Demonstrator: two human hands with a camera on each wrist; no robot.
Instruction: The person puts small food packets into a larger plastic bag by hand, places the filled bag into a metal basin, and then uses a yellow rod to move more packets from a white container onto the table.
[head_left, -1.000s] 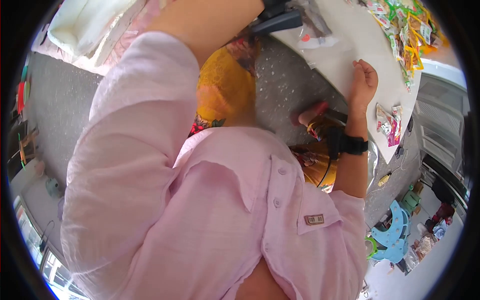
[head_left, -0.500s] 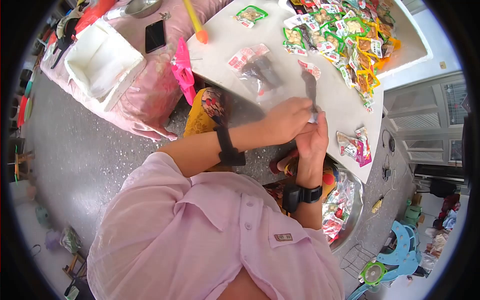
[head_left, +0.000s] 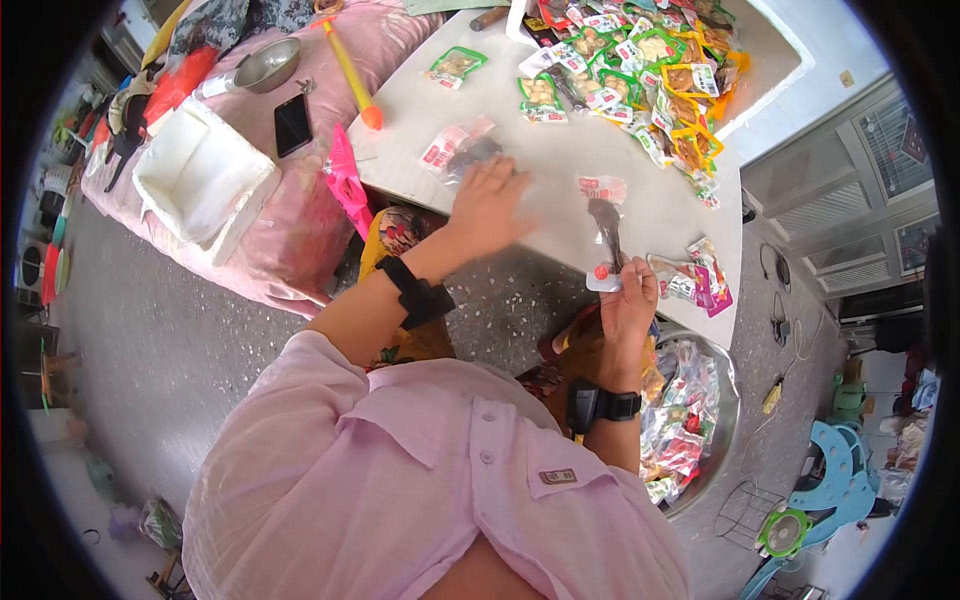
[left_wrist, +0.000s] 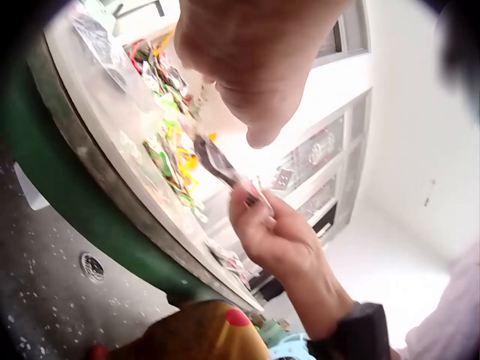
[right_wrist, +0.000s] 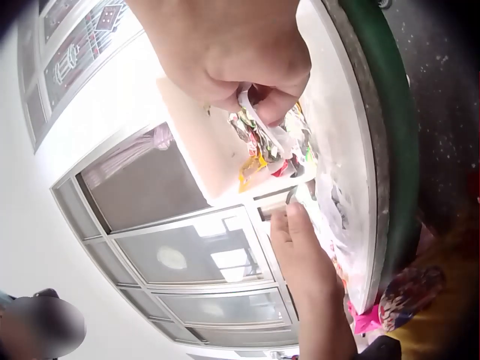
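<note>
In the head view, my right hand [head_left: 628,298] pinches the lower end of a clear packet with a long dark item [head_left: 607,225]. My left hand [head_left: 492,205], blurred with fingers extended, is apart from it, beside another clear packet of dark contents [head_left: 472,152]; whether they touch I cannot tell. The left wrist view shows the right hand [left_wrist: 274,236] pinching the packet, with the left hand [left_wrist: 247,60] close to the lens. In the right wrist view, the right hand [right_wrist: 232,52] curls round a pale packet edge [right_wrist: 259,116]; the left hand [right_wrist: 304,251] is below.
Colourful packets [head_left: 650,75] lie heaped at and inside a white box [head_left: 790,50] at the table's back right. Pink packets [head_left: 708,275] lie right of my right hand. A metal basin of packets [head_left: 685,420] stands below the table edge. A yellow stick [head_left: 350,78] lies at left.
Half a second ago both hands met at the dark packet. My left hand has since moved left, away from it; my right hand keeps hold of the packet, lower in the view.
</note>
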